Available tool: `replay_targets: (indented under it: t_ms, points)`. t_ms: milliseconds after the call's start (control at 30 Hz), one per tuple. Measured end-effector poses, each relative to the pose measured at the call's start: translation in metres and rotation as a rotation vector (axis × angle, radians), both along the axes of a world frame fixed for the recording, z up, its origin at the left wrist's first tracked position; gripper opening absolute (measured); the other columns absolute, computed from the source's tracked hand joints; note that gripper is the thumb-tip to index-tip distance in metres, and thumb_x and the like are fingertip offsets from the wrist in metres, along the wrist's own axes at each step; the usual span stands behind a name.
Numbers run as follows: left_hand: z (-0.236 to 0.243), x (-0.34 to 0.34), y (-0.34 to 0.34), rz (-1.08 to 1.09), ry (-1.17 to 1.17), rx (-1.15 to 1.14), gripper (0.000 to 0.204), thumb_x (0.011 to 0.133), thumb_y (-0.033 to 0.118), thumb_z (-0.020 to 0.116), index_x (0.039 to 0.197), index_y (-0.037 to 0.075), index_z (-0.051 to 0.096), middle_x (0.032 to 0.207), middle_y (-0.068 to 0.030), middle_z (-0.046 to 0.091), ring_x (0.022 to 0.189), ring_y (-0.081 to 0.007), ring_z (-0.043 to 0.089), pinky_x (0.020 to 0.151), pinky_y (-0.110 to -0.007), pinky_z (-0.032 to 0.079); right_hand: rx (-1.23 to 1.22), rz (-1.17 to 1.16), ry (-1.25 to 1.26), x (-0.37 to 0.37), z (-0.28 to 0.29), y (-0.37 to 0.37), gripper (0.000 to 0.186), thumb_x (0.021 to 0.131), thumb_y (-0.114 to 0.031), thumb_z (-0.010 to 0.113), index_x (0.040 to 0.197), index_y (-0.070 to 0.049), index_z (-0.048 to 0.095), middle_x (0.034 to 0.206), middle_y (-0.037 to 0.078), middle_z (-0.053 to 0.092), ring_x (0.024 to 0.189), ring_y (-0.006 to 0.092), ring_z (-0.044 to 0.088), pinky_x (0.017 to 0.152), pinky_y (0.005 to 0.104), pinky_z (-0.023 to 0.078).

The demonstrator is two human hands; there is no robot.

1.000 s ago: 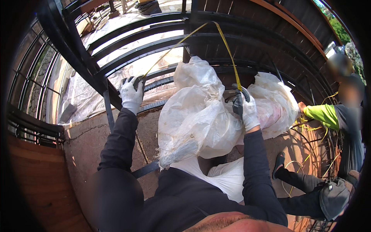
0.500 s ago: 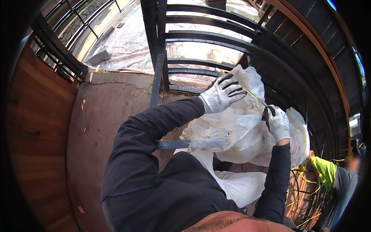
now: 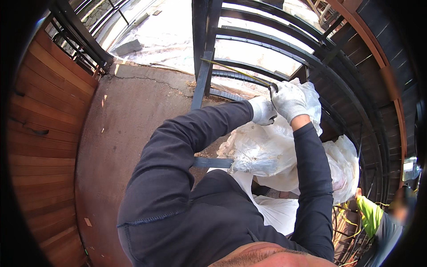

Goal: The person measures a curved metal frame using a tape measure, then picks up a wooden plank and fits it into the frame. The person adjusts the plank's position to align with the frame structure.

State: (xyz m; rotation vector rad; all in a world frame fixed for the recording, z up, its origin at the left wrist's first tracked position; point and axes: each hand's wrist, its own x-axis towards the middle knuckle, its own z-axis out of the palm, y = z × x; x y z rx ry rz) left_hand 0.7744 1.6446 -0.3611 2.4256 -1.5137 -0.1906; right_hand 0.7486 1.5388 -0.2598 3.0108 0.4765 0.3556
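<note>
My right hand [image 3: 288, 101], in a white glove with dark palm and fingers, is closed around the near end of a yellow tape measure [image 3: 242, 72]. Its thin blade runs out to the upper left, and the far tip lies at a dark metal bar [image 3: 202, 84]. Just left of and below it, my gloved left hand [image 3: 263, 110] is curled, its fingers turned down and partly hidden, so what they hold does not show. Crumpled clear plastic sheeting [image 3: 262, 149] bulges under both hands.
Curved black metal rails [image 3: 262, 35] rise ahead and to the right. A wood-plank wall [image 3: 49, 147] stands on the left beside a cracked reddish floor [image 3: 115, 124]. A short metal bar [image 3: 212, 163] crosses near my body. At lower right is a co-worker in a bright yellow-green sleeve [image 3: 370, 213].
My right hand has moved up and left, next to my left hand, which has gone from spread to curled. The tape's blade now reaches left to the metal bar. The view has shifted slightly.
</note>
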Motion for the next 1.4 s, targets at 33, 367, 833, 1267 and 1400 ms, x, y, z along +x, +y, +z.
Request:
replay_targets:
  t_ms: [33,367,833,1267,1400]
  points:
    - [0.001,0.002,0.001,0.03,0.017,0.019,0.031,0.088,0.035,0.055,0.096,0.009,0.07,0.098,-0.0157,0.071,0.091,-0.0316,0.069,0.083,-0.042,0.053,0.003,-0.045,0.03,-0.002,-0.001,-0.003,0.023,0.093,-0.025,0.054,0.094,-0.009,0.07,0.09,0.015,0.071,0.087,0.0318,0.068,0.083,0.0414,0.053]
    - [0.012,0.005,-0.001,-0.011,0.114,0.06,0.028,0.088,0.037,0.059,0.094,0.012,0.069,0.088,-0.0153,0.069,0.083,-0.0337,0.067,0.075,-0.043,0.053,0.068,-0.324,0.045,-0.055,0.003,-0.107,0.025,0.094,-0.028,0.049,0.098,-0.011,0.068,0.095,0.015,0.07,0.094,0.0337,0.065,0.083,0.0448,0.051]
    - [0.02,-0.019,-0.013,-0.1,0.151,0.091,0.028,0.089,0.034,0.06,0.098,0.009,0.067,0.092,-0.0165,0.069,0.092,-0.0345,0.066,0.082,-0.045,0.051,0.285,-1.056,-0.048,-0.198,-0.006,-0.261,0.033,0.098,-0.03,0.042,0.101,-0.009,0.068,0.106,0.018,0.068,0.101,0.0363,0.063,0.089,0.0475,0.048]
    - [0.004,-0.055,-0.02,-0.191,0.221,0.109,0.039,0.084,0.028,0.061,0.114,0.003,0.064,0.097,-0.023,0.068,0.094,-0.0384,0.065,0.082,-0.046,0.051,0.643,-0.944,-0.319,-0.223,-0.043,-0.255,0.033,0.098,-0.029,0.044,0.109,-0.008,0.067,0.109,0.017,0.067,0.106,0.0361,0.061,0.094,0.0445,0.046]
    - [0.01,-0.058,-0.022,-0.178,0.236,0.149,0.043,0.085,0.03,0.062,0.117,0.0,0.063,0.099,-0.0264,0.067,0.097,-0.0419,0.064,0.085,-0.048,0.049,0.656,-0.891,-0.4,-0.223,-0.054,-0.26,0.032,0.096,-0.029,0.047,0.107,-0.008,0.067,0.111,0.016,0.068,0.106,0.0349,0.061,0.095,0.0443,0.046]
